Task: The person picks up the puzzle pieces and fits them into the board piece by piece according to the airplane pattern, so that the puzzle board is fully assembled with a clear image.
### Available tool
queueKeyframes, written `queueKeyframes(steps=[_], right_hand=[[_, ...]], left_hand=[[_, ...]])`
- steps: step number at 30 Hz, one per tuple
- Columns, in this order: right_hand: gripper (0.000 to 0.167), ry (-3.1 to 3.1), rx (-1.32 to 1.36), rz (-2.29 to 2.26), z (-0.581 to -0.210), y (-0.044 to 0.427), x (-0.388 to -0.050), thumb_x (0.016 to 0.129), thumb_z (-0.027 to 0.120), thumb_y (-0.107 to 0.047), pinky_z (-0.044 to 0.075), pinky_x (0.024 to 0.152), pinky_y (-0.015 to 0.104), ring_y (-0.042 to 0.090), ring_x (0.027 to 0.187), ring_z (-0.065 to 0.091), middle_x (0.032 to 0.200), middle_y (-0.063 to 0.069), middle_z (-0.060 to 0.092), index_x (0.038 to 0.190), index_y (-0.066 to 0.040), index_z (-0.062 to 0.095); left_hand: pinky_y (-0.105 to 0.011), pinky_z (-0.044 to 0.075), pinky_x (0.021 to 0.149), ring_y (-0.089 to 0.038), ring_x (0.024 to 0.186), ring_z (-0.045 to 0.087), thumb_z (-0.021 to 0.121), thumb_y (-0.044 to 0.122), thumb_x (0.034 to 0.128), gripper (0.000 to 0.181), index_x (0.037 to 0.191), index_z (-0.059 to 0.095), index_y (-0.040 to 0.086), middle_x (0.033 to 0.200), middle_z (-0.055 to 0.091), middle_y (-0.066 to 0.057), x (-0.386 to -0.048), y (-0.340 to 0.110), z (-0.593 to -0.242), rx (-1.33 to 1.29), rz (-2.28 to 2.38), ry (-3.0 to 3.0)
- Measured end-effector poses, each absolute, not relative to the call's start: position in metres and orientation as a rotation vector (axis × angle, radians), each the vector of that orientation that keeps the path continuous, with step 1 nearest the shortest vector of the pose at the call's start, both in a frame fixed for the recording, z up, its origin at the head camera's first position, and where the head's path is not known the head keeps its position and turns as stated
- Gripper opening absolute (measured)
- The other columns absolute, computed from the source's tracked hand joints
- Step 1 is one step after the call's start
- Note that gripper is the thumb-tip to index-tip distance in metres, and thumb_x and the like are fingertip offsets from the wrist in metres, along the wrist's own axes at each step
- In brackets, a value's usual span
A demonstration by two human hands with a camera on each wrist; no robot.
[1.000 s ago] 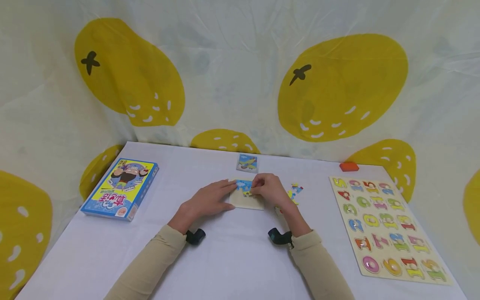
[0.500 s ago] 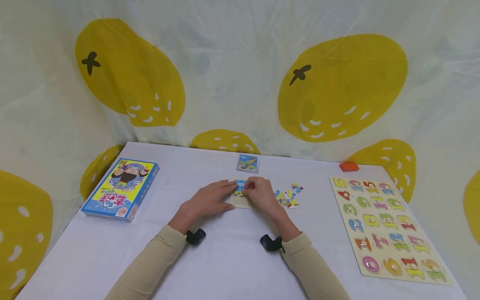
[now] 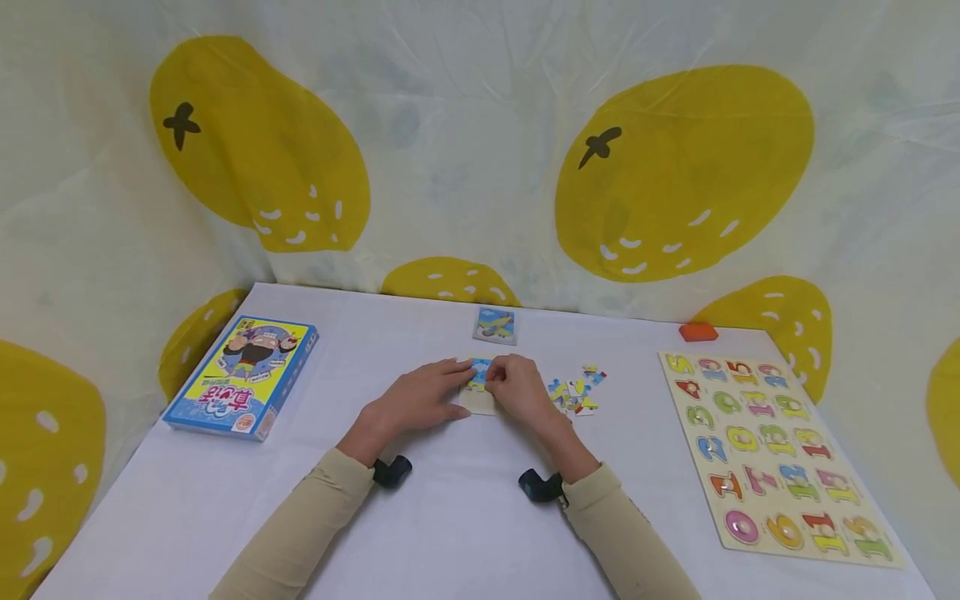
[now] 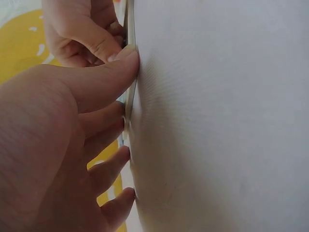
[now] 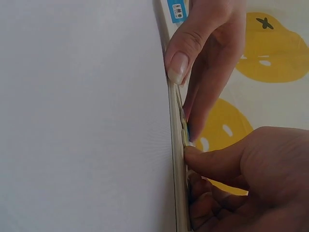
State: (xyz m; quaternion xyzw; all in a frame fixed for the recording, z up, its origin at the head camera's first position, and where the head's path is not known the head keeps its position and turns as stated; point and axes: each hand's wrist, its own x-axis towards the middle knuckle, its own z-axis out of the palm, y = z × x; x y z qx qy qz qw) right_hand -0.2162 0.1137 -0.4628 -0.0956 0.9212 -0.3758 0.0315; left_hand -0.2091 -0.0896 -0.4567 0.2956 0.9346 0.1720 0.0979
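Bent fingers made up the grip of the right hand (image 3: pixel 519 387), its thumb and fingertips drawn close together at the right side of a small, partly assembled blue-and-yellow jigsaw picture (image 3: pixel 480 375); whether a piece was pinched between them could not be told, since the hand itself hid the spot. The left hand (image 3: pixel 418 400) had its fingers extended and spread well apart from its thumb, fingertips resting along the picture's left side and thumb pressed to the near edge of the thin pale wooden board (image 3: pixel 477 405) beneath it. The picture lay on that board, flat on the white-covered desk (image 3: pixel 457 533), between the two hands. What had changed over the last second was the right hand: it had shifted leftward across the board, now covering more of it and uncovering the heap of loose blue, yellow and white jigsaw pieces (image 3: pixel 577 397) to its right. Over the latter half of that second it had barely stirred, and the left hand had kept its place throughout. That suggested the work had settled from approach into fine adjustment at one spot, with the left hand steadying the board. Judging by the heap, much fitting remained. Beyond the board, a small square picture card with a yellow aeroplane (image 3: pixel 495 326) lay apart, untouched.
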Motion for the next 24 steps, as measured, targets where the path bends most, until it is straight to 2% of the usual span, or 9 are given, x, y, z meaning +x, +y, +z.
queueKeyframes(steps=[5, 17, 24], right_hand=[[0.007, 2.868, -0.309, -1.166, -0.4646, 0.1142, -0.2175, 0.088, 0.070, -0.003, 0.044, 0.067, 0.028, 0.019, 0.075, 0.053, 0.071, 0.004, 0.059, 0.082, -0.006, 0.071], [0.012, 2.932, -0.304, -1.156, -0.4673, 0.1120, -0.2183, 0.086, 0.071, -0.003, 0.042, 0.067, 0.028, 0.018, 0.073, 0.053, 0.071, 0.003, 0.059, 0.076, -0.009, 0.067], [0.010, 2.901, -0.285, -1.152, -0.4649, 0.1151, -0.2185, 0.088, 0.071, -0.006, 0.043, 0.066, 0.027, 0.018, 0.073, 0.053, 0.072, 0.003, 0.060, 0.079, -0.008, 0.068]], left_hand=[[-0.045, 0.035, 0.119, -0.025, 0.151, 0.032, 0.068, 0.044, 0.0920, 0.071, 0.152, 0.042, 0.018, 0.160, 0.039, 0.003, -0.2089, -0.0890, -0.4564, 0.878, 0.506, 2.766], [-0.049, 0.039, 0.116, -0.032, 0.148, 0.034, 0.066, 0.038, 0.0951, 0.064, 0.151, 0.043, 0.015, 0.160, 0.038, -0.005, -0.2048, -0.0909, -0.4560, 0.965, 0.479, 2.771], [-0.050, 0.040, 0.115, -0.033, 0.149, 0.034, 0.066, 0.036, 0.0957, 0.061, 0.149, 0.046, 0.015, 0.159, 0.039, -0.008, -0.2034, -0.0884, -0.4550, 0.990, 0.492, 2.759]])
